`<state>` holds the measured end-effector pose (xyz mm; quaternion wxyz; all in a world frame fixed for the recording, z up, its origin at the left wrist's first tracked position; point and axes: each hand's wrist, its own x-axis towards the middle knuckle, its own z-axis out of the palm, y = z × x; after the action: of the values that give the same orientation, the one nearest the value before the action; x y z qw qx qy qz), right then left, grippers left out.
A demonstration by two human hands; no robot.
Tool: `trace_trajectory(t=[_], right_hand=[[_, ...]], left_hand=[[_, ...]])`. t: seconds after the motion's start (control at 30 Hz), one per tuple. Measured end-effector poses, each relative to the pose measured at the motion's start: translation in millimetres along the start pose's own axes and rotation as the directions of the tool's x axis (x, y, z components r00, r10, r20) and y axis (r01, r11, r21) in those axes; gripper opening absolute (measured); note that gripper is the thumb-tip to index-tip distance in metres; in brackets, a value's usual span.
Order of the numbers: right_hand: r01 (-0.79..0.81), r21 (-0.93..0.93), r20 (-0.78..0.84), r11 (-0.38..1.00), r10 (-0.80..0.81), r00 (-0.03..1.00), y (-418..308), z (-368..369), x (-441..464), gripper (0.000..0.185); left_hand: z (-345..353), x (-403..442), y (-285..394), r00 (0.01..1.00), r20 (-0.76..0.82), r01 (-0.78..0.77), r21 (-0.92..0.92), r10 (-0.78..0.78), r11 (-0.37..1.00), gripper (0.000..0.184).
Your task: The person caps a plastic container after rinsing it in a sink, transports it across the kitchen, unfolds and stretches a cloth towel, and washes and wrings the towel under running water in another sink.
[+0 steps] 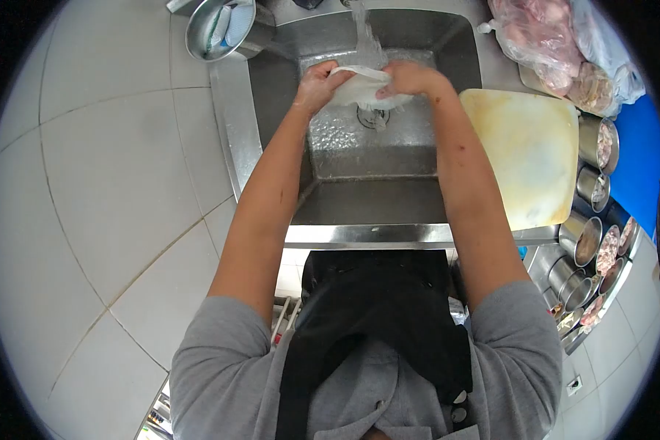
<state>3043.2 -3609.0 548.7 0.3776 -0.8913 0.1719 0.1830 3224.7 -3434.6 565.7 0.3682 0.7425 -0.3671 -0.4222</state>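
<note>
Both hands hold a white cloth (370, 92) stretched between them inside the steel sink (374, 202). My left hand (317, 89) grips its left end, thumb on top. At the right end, my right hand (412, 79) pinches it, fingers bent round the edge. Water from the tap (353, 4) runs down just behind the cloth. Below its lower edge the drain (374, 117) shows in part.
A metal pot (260, 29) with sponges inside stands at the sink's back left. Right of the sink lies a stained cutting board (524, 158). Behind it are plastic bags of raw meat (539, 33). Several metal containers (581, 238), some with meat, line the far right.
</note>
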Motion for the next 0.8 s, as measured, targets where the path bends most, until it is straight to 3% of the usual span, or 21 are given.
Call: trace_trajectory(t=[0.07, 0.1, 0.13, 0.17, 0.2, 0.23, 0.27, 0.3, 0.33, 0.37, 0.43, 0.47, 0.53, 0.57, 0.6, 0.63, 0.67, 0.73, 0.77, 0.8], right_hand=[[0.067, -0.085, -0.281, 0.994, -0.088, 0.956, 10, -18, -12, 0.063], [0.064, -0.089, -0.286, 0.994, -0.087, 0.954, 11, -27, -17, 0.063], [0.081, 0.217, -0.368, 0.973, 0.005, 0.930, 8, -34, -28, 0.050], [0.118, 0.500, -0.415, 0.858, 0.117, 0.902, 4, -38, -34, 0.037], [0.222, 0.706, -0.492, 0.672, 0.239, 0.837, 1, -28, -27, 0.027], [0.222, 0.702, -0.495, 0.676, 0.240, 0.835, 18, 0, -6, 0.027], [0.401, 0.748, -0.621, 0.530, 0.343, 0.705, 46, 37, 28, 0.027], [0.433, 0.673, -0.713, 0.599, 0.373, 0.593, 37, 42, 32, 0.023], [0.439, 0.596, -0.790, 0.672, 0.395, 0.469, 27, 47, 35, 0.019], [0.237, 0.409, -0.865, 0.881, 0.292, 0.407, -22, 52, 18, 0.013], [0.289, 0.286, -0.867, 0.914, 0.118, 0.484, -62, 74, 11, 0.015], [0.308, 0.246, -0.861, 0.919, 0.061, 0.504, -72, 82, 9, 0.017], [0.214, 0.033, -0.871, 0.976, -0.077, 0.485, -67, 85, 4, 0.022], [0.183, -0.036, -0.867, 0.982, -0.122, 0.483, -61, 84, 2, 0.024], [0.021, 0.219, -0.796, 0.976, 0.166, 0.583, -38, 69, 2, 0.024], [-0.161, 0.438, -0.647, 0.884, 0.435, 0.626, -23, 59, 3, 0.025], [-0.161, 0.445, -0.645, 0.881, 0.440, 0.625, -23, 73, 13, 0.025], [-0.018, 0.344, -0.796, 0.939, 0.302, 0.524, -30, 98, 34, 0.036], [-0.015, 0.341, -0.797, 0.940, 0.298, 0.525, -28, 92, 37, 0.036], [-0.060, 0.366, -0.768, 0.928, 0.338, 0.543, -27, 88, 37, 0.036]], left_hand=[[0, -2, -15, 0.983, 0.147, 0.117, -0.066, -0.106, 0.991, 0.033], [-5, 0, -15, 0.984, 0.147, 0.110, -0.066, -0.100, 0.992, 0.033], [-11, -5, -8, 0.950, 0.259, 0.169, 0.037, -0.172, 0.985, 0.037], [-14, -8, -2, 0.899, 0.359, 0.213, 0.145, -0.252, 0.966, 0.040], [-7, -7, -14, 0.898, 0.361, 0.211, 0.143, -0.249, 0.967, 0.040], [6, -3, -36, 0.942, 0.318, 0.246, -0.454, -0.101, 0.857, 0.044], [16, 3, -46, 0.980, 0.197, 0.180, -0.884, -0.005, 0.432, 0.049], [27, 10, -39, 0.981, 0.194, 0.173, -0.886, 0.005, 0.431, 0.049], [43, 15, -29, 0.987, 0.158, 0.157, -0.977, -0.004, 0.142, 0.048], [60, 21, -22, 0.991, 0.129, 0.124, -0.980, -0.025, -0.157, 0.047], [100, 39, -54, 0.987, 0.155, 0.150, -0.985, -0.052, -0.088, 0.053], [119, 34, -64, 0.994, 0.090, 0.087, -0.995, -0.065, -0.052, 0.052], [131, 34, -58, 0.996, 0.025, 0.024, -1.000, -0.082, -0.016, 0.050], [126, 35, -37, 0.922, 0.199, 0.293, -0.920, -0.333, 0.261, 0.046], [123, 37, -22, 0.852, 0.233, 0.431, -0.822, -0.469, 0.373, 0.044], [120, 38, -8, 0.761, 0.262, 0.576, -0.693, -0.593, 0.433, 0.042], [119, 31, -2, 0.779, 0.233, 0.533, -0.736, -0.582, 0.417, 0.038], [112, 29, -13, 0.797, 0.205, 0.487, -0.775, -0.568, 0.404, 0.034], [108, 35, -52, 0.910, 0.286, 0.363, -0.899, -0.301, 0.245, 0.031], [108, 38, -75, 0.960, 0.278, 0.279, -0.960, -0.011, 0.032, 0.027]])
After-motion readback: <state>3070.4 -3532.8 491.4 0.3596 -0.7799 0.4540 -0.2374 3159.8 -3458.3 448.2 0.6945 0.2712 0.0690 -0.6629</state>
